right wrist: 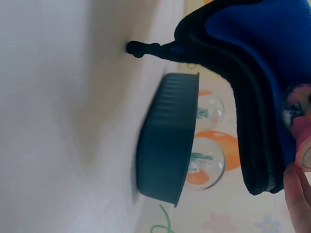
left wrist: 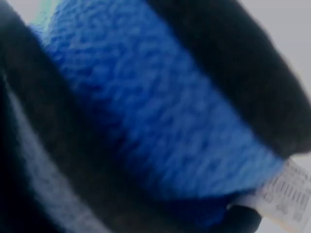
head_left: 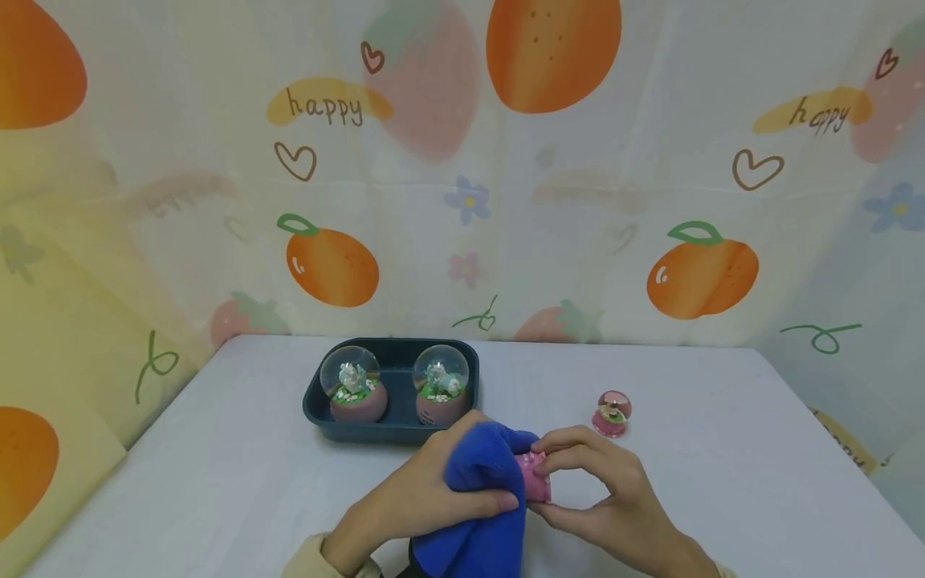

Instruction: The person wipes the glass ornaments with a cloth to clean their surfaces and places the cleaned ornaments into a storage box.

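Observation:
Over the front of the table, my left hand (head_left: 405,498) grips a blue fleecy cloth (head_left: 486,482) with dark edging, its thumb pressed along the front. The cloth covers one side of a small snow globe, whose pink base (head_left: 536,480) shows. My right hand (head_left: 617,490) pinches that base between thumb and fingers. In the right wrist view the snow globe (right wrist: 302,127) lies against the cloth (right wrist: 265,39), and a dark cord hangs from it. Blue fabric (left wrist: 146,97) and a white label (left wrist: 289,194) fill most of the left wrist view.
Behind my left hand stands a dark teal tray (head_left: 397,433) holding a left snow globe (head_left: 354,385) and a right one (head_left: 442,385), both on brownish-pink bases. A small pink snow globe (head_left: 612,414) sits on the white table (head_left: 217,466) at right. A fruit-print curtain hangs behind.

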Demonstrator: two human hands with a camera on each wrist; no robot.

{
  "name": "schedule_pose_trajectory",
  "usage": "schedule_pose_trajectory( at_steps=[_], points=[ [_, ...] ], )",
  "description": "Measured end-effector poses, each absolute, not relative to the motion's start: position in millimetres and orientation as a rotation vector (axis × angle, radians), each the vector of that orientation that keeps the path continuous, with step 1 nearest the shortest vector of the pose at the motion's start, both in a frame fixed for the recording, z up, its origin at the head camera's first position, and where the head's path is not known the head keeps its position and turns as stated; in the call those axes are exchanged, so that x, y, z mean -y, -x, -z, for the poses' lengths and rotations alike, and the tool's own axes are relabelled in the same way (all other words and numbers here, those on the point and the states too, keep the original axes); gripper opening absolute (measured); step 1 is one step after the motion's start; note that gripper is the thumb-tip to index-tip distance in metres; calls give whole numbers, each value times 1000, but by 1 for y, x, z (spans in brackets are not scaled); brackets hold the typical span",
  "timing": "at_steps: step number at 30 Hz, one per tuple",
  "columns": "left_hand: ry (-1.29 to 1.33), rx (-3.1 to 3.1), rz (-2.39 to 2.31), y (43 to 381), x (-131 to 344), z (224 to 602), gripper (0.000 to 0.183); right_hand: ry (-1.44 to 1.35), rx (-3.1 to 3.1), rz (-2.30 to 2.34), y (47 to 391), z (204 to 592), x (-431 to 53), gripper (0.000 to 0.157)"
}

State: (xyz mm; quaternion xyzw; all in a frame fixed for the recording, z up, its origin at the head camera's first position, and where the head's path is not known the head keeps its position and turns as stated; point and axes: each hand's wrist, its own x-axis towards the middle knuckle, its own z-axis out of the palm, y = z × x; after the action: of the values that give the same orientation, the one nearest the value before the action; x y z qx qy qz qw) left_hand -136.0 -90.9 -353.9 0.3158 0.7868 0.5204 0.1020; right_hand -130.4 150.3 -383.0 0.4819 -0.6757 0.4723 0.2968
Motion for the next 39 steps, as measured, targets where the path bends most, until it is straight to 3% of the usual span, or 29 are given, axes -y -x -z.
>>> schedule_pose_trajectory(
  at_steps=[13,39],
  points=[
    [-919,-2337,-1439,134,90,352,60,-1240,1885,-1412,126,382,-153,54],
    [-1043,-2522,-1413,135,89,358,68,-1259,1915,-1539,125,378,-151,55]
  ],
)
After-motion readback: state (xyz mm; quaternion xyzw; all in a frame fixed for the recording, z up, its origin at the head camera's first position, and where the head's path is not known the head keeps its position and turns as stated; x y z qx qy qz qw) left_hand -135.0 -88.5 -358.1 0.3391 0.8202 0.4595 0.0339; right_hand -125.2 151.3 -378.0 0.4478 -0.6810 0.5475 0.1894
